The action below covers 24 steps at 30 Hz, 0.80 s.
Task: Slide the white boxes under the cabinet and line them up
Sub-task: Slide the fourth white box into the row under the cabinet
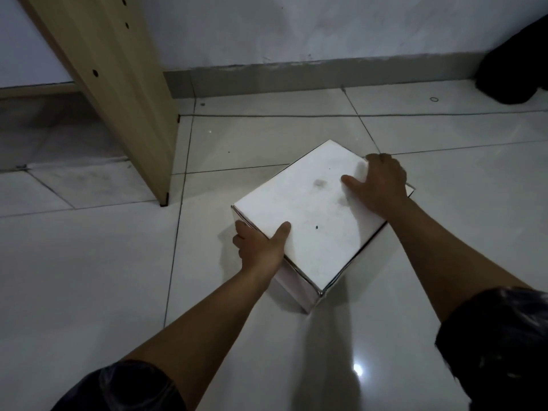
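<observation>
A white cardboard box (308, 215) lies on the tiled floor, turned diagonally, to the right of the cabinet's wooden side panel (118, 84). My left hand (261, 244) grips its near-left edge, thumb on the lid and fingers down the side. My right hand (379, 185) rests on the far-right part of the lid with fingers curled over the far edge. The space under the cabinet (59, 137) opens to the left of the panel; no other white box is in sight.
A grey skirting board (296, 75) runs along the white wall behind. A dark object (516, 66) sits at the far right by the wall. Glossy white floor tiles (89, 277) spread all around the box.
</observation>
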Motion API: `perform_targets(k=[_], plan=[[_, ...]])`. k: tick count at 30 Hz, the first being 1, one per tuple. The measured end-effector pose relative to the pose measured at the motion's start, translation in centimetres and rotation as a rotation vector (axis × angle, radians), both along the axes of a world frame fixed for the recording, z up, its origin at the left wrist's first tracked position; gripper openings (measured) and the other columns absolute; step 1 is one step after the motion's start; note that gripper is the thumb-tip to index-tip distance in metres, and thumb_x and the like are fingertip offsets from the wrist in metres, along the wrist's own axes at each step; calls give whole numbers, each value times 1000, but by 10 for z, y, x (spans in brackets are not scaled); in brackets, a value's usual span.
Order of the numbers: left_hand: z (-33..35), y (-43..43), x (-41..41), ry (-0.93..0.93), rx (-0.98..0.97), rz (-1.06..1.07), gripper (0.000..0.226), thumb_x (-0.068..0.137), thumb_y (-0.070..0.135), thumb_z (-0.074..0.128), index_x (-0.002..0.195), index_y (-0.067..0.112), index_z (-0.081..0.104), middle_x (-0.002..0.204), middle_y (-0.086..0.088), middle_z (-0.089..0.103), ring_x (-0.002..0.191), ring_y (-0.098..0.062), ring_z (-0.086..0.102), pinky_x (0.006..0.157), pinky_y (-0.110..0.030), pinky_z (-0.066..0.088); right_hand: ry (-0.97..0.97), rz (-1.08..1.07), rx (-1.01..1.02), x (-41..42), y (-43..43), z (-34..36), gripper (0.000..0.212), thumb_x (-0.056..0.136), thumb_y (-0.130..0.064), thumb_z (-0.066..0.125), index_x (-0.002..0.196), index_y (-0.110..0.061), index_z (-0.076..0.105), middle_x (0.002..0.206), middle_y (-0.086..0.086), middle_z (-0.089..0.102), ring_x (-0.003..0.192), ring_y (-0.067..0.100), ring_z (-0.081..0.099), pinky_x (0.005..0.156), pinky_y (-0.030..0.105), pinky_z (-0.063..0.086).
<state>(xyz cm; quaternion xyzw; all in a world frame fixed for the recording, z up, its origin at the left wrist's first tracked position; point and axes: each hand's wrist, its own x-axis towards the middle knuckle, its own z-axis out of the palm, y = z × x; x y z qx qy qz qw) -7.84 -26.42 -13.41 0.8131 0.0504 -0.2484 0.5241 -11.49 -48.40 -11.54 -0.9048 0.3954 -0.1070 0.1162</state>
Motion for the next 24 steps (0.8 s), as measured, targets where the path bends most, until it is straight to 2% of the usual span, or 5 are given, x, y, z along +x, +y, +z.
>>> perform_targets(k=[3, 6, 13, 19, 24], plan=[[-5, -3, -5, 21, -61, 35, 97, 83, 39, 66, 151, 16, 1, 153, -11, 16, 138, -29, 30, 107, -38, 32, 40, -48, 130, 12, -14, -7, 81, 78, -61, 57, 131, -1, 42, 137, 22, 46, 132, 36, 39, 114, 52, 19], [-5, -11, -8, 86, -127, 124, 92, 86, 38, 63, 151, 18, 1, 155, -8, 15, 139, -26, 29, 108, -38, 31, 67, -104, 171, 17, -15, -11, 85, 77, -70, 48, 128, -2, 45, 133, 22, 50, 128, 38, 42, 111, 51, 23], [1, -4, -2, 120, -226, 247, 89, 89, 32, 60, 152, 21, -2, 155, -7, 16, 137, -26, 33, 107, -38, 32, 48, -163, 211, 19, 7, -3, 80, 78, -65, 53, 123, 0, 47, 131, 23, 49, 127, 39, 40, 107, 47, 24], [4, 57, 28, 127, -252, 321, 78, 87, 29, 61, 149, 17, 16, 146, -9, 39, 125, -30, 48, 104, -46, 43, 15, -157, 156, 37, 68, 18, 78, 77, -63, 56, 122, 0, 48, 132, 23, 49, 127, 39, 40, 106, 46, 25], [24, 128, 61, 49, -267, 308, 65, 86, 25, 62, 142, 14, 31, 135, -5, 52, 116, -27, 54, 100, -41, 46, -6, -108, 173, 58, 133, 43, 73, 80, -58, 56, 122, 1, 47, 133, 22, 48, 127, 39, 39, 106, 45, 26]])
